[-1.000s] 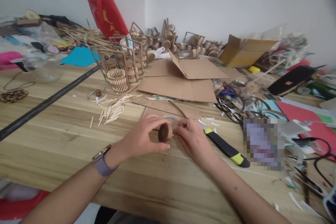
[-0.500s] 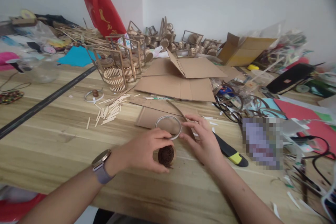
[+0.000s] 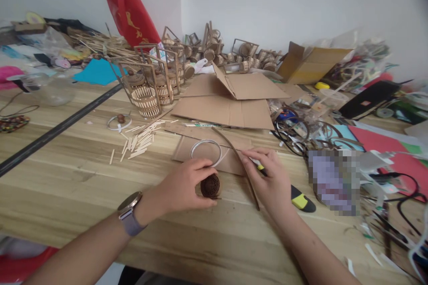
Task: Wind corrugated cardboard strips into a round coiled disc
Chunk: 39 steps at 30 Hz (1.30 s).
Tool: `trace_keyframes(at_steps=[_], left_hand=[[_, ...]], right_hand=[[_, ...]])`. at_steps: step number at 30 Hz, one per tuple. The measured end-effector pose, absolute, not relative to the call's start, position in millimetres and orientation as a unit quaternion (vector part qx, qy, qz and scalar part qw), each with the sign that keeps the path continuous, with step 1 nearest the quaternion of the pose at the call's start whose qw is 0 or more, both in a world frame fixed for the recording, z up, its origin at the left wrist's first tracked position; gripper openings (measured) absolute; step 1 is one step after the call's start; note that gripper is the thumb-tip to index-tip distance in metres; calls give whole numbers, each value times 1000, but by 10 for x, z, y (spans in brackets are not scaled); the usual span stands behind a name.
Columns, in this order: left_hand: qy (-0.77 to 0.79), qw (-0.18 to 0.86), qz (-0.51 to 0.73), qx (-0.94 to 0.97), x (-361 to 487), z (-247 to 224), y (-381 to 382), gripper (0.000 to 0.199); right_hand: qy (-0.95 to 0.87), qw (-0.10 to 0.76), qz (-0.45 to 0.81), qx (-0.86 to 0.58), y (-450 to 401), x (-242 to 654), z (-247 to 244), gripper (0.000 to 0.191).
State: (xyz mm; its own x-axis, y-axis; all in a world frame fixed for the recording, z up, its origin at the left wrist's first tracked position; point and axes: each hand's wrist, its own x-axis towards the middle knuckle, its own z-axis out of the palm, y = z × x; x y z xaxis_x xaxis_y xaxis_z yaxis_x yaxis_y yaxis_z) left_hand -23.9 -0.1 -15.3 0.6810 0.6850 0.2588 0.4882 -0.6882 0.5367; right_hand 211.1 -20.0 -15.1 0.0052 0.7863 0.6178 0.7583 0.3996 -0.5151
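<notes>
My left hand (image 3: 180, 187) curls its thumb and fingers around a small, round, dark brown woven piece (image 3: 210, 185), standing just above the wooden tabletop's near side. Close beyond its fingertips is a pale thin ring (image 3: 220, 153), partly over a cardboard piece. My right hand (image 3: 270, 178) has thumb and index bent together at a long, slightly curved brown strip (image 3: 234, 149), which runs down toward me beside the palm. Behind that hand lies a black and yellow utility knife (image 3: 302, 200), its middle hidden by my hand.
Short pale sticks (image 3: 143, 140) lie scattered at left, near a second ring (image 3: 119, 121) with brown beads. Small slatted baskets with handles (image 3: 147, 100) stand behind them. Cardboard sheets (image 3: 224, 109) fill the middle back. Coiled strips (image 3: 294, 129) and a black speaker (image 3: 368, 100) are at right.
My left hand, the woven piece and the ring have shifted slightly away from me, the ring also to the left. My right hand has moved right and its fingers have closed in at the strip.
</notes>
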Motion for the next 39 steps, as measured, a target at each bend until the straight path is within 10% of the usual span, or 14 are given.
trace_keyframes(at_steps=[15, 39], left_hand=[[306, 179, 174, 919, -164, -111, -74, 51], [336, 195, 257, 885, -208, -50, 46, 53]], right_hand=[[-806, 250, -220, -489, -289, 1988, -176, 17], [-509, 596, 359, -507, -91, 2109, -133, 18]])
